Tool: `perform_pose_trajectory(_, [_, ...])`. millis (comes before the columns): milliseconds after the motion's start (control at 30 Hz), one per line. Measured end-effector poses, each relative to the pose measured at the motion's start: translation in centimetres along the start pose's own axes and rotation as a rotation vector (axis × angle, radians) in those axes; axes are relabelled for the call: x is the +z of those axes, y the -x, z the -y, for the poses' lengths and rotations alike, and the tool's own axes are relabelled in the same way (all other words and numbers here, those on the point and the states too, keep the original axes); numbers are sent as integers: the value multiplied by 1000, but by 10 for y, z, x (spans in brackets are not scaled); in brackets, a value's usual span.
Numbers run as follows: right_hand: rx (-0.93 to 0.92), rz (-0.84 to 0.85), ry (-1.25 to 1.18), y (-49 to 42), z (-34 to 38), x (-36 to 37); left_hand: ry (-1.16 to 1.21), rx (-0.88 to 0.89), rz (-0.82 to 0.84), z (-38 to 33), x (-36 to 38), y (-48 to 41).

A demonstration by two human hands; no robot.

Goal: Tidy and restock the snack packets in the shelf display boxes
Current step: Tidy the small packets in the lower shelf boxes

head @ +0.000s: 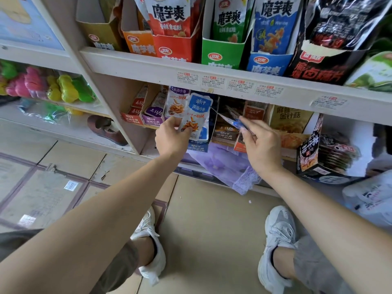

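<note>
Left hand (172,135): pinches a blue-and-white packet (199,115) upright at centre frame, in front of the lower shelf (212,87).
Right hand (264,145): pinches a second packet (234,122), seen edge-on, just right.
Blue display box (198,147): directly below the upright packet.
Purple display box (153,117): left of centre, holds purple-labelled packets (177,102).

Blue packet (198,117) and the edge-on packet (231,119) are shiny foil-like plastic; display boxes (176,47) are printed cardboard with a slight sheen. Shelf edge (148,67) looks like matt painted wood, floor sheets (207,209) are plain matt cardboard, plus some purple lace cloth (246,179).
</note>
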State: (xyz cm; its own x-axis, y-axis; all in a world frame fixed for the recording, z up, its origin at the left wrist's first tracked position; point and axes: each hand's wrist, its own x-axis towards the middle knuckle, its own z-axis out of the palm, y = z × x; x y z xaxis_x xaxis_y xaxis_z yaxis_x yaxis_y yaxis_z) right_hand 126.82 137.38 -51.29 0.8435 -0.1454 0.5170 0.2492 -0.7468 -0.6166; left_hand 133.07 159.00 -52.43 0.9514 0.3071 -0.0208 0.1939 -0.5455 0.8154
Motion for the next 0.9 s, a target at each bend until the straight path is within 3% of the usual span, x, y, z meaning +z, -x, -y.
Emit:
perform_pose_trajectory(167, [187,10,-57,7,11,-13,86,46,22,-11,-27,4])
perform_pose_trajectory(300, [159,228,-102,-1,27,-45,29,216,181,-21,-65,16])
perform_pose_trajectory(467, [190,516,-354,-2,36,-63,155,251,564,-26,-91,33])
perform_pose_trajectory(633, [345,418,-614,9,41,-53,394,74,822,-24,-81,44])
perform_pose_trajectory(733, [374,346,-580,10,36,-54,345,44,727,-29,-68,27])
perform_pose_trajectory(833, [344,357,-493,9,24,-57,-76,289,440,-32,-44,-1])
perform_pose_trajectory(900, [330,356,-469,8,18,-58,-404,421,335,-36,-27,-15])
